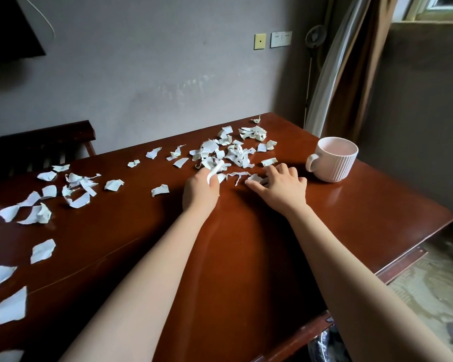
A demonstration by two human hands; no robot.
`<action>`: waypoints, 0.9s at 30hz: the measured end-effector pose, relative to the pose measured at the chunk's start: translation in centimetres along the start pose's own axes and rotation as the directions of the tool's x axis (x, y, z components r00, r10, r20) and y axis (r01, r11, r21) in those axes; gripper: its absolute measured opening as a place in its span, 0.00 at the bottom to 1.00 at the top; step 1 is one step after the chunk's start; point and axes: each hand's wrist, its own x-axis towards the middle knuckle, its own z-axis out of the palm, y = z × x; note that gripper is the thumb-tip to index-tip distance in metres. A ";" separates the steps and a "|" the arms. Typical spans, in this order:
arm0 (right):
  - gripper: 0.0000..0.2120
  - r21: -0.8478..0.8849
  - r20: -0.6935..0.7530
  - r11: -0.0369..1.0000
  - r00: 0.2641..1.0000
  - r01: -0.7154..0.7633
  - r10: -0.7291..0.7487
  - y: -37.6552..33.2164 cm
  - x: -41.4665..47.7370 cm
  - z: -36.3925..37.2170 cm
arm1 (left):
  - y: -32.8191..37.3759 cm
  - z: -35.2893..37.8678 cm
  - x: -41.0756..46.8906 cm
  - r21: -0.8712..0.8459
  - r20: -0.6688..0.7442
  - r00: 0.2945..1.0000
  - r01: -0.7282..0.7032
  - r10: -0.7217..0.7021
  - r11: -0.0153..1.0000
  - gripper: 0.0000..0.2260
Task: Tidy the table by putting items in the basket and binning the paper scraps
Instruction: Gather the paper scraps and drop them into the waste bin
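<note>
Between my forearms and out to the near right edge, the glossy reddish-brown wooden desk [246, 244] lies bare, so my hands can slide there freely. Ahead, a heap of torn white paper scraps [236, 150] covers the far middle. The ribbed pale pink mug [334, 160] stands near my right hand [283, 186], blocking a sweep rightward. More loose scraps [45, 202] litter the left side.

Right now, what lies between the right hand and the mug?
Nothing but bare tabletop, seen in the head view, separates the right hand from the mug.
</note>
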 end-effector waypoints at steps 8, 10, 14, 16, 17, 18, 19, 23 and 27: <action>0.18 -0.027 -0.119 0.999 0.992 0.042 -0.045 -0.3 -0.4 0.3 | -0.1 1.0 -0.6 0.358 0.088 0.978 -0.211 0.192 0.910 0.12; 0.18 -0.006 -0.140 0.999 0.990 0.034 -0.034 -0.5 -0.6 0.2 | -0.5 1.2 -0.6 0.367 0.056 0.973 -0.230 0.225 0.902 0.11; 0.15 -0.008 -0.141 0.998 0.988 0.065 -0.066 -1.2 -0.9 0.0 | -0.5 1.2 -0.4 0.355 0.109 0.972 -0.233 0.208 0.905 0.12; 0.11 -0.038 -0.122 0.992 0.984 0.123 -0.127 -1.4 -0.9 0.0 | -0.2 1.1 -0.5 0.342 0.121 0.972 -0.230 0.200 0.911 0.12; 0.10 -0.041 -0.117 0.989 0.982 0.143 -0.147 -1.4 -0.9 0.0 | 0.0 1.0 -0.6 0.340 0.123 0.973 -0.225 0.194 0.913 0.12; 0.10 -0.034 -0.113 0.988 0.981 0.153 -0.156 -1.4 -0.9 -0.1 | 0.1 1.0 -0.7 0.346 0.122 0.973 -0.227 0.196 0.910 0.12; 0.11 -0.025 -0.109 0.988 0.982 0.151 -0.153 -1.4 -0.9 -0.1 | 0.3 0.9 -0.8 0.357 0.119 0.972 -0.233 0.203 0.904 0.12; 0.10 0.006 -0.139 0.996 0.987 0.085 -0.083 -1.3 -1.3 -0.6 | 0.6 0.6 -1.0 0.352 0.108 0.973 -0.231 0.206 0.907 0.13; 0.10 0.107 -0.122 0.993 0.992 0.043 -0.030 -1.1 -1.4 -0.8 | 1.1 0.0 -1.1 0.293 0.102 0.986 -0.154 0.129 0.944 0.13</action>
